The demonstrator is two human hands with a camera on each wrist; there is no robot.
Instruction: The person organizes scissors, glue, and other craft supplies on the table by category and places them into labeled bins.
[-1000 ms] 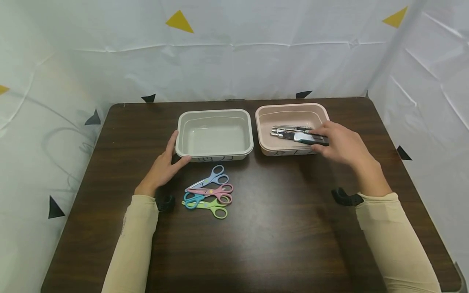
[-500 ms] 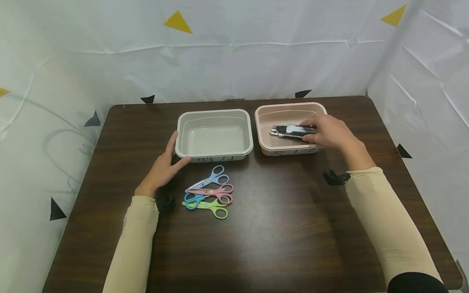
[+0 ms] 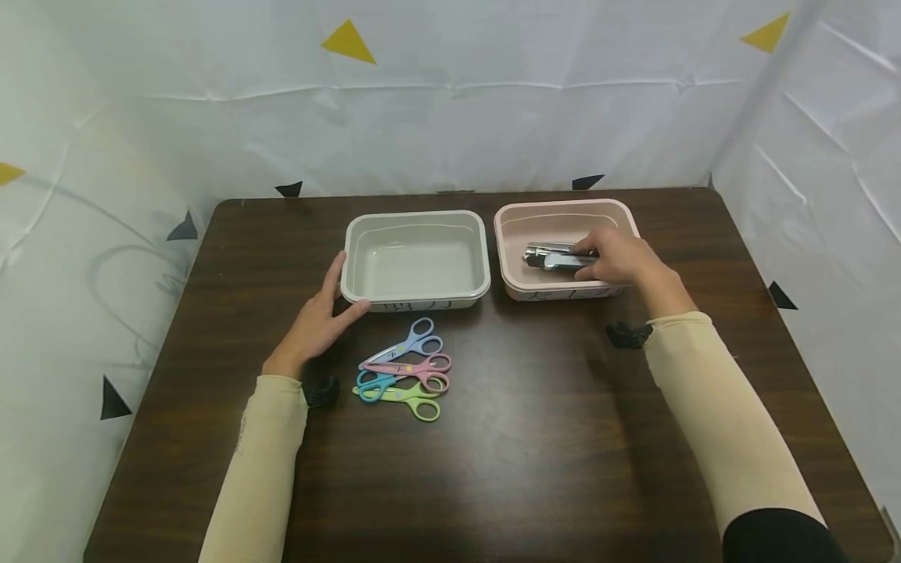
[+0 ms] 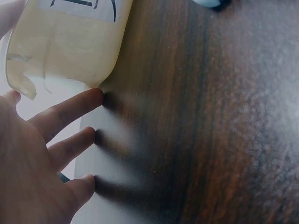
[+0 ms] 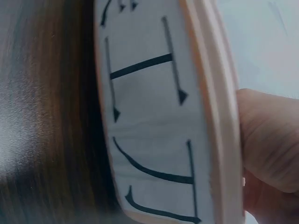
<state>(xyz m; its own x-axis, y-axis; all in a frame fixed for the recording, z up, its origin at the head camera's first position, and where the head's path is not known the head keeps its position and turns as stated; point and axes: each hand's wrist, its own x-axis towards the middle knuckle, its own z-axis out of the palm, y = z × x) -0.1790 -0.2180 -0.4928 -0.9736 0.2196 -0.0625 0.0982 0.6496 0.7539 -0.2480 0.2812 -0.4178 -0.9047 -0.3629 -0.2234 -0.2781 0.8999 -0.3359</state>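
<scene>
My left hand (image 3: 313, 320) lies against the left end of the grey-green plastic bin (image 3: 417, 303). Its thumb touches the front rim, and in the left wrist view its fingers (image 4: 70, 112) spread with tips near the tabletop. Inside the pink bin (image 3: 563, 289), my right hand (image 3: 622, 258) grips a black-and-grey utility knife (image 3: 559, 262) between thumb and fingers. A silver cutter (image 3: 545, 247) lies just behind it; the hand hides their right ends. From the right wrist, the bin's wall covers the knives and only the thumb (image 5: 271, 135) shows clearly.
Before the grey-green bin, scissors lie in an overlapping pile: lavender (image 3: 411, 342), pink (image 3: 415, 369), blue (image 3: 376, 385) and green (image 3: 411, 399). A brown wood-grain table (image 3: 521, 438) carries everything. White sheeting (image 3: 450, 133) hangs behind and at both sides.
My right hand has moved left and down into the pink bin, bringing the utility knife lower among the other cutter there. The left hand keeps its place against the grey-green bin.
</scene>
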